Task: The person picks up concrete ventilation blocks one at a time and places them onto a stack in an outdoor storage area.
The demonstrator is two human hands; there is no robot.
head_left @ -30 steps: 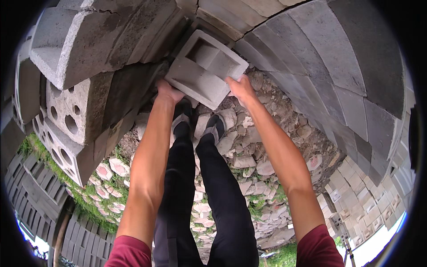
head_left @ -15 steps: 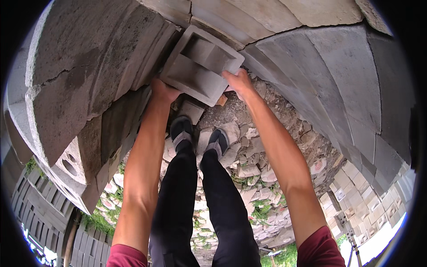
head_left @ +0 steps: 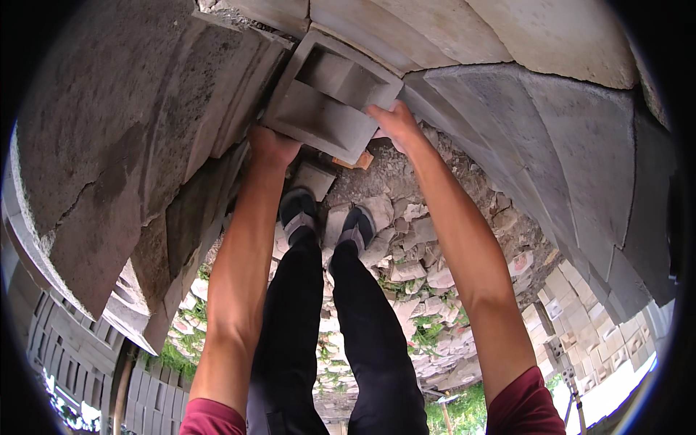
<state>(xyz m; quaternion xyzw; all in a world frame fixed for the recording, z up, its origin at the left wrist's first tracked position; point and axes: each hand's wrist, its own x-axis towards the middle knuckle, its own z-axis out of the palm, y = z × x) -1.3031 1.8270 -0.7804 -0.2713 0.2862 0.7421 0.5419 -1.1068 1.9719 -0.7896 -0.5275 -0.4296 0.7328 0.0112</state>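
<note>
I grip the hollow concrete block (head_left: 330, 98) at its lower corners, left hand (head_left: 272, 145) and right hand (head_left: 395, 123) each clamped on an edge, holding it against the stacked blocks (head_left: 507, 116); it looks heavy, stiff, rough, unlikely to slip.

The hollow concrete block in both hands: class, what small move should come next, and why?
Probably ease the hollow concrete block forward and down into the gap between the stacked blocks and the wall. The left hand and right hand grip its near corners, and it sits tilted, not level.
</note>
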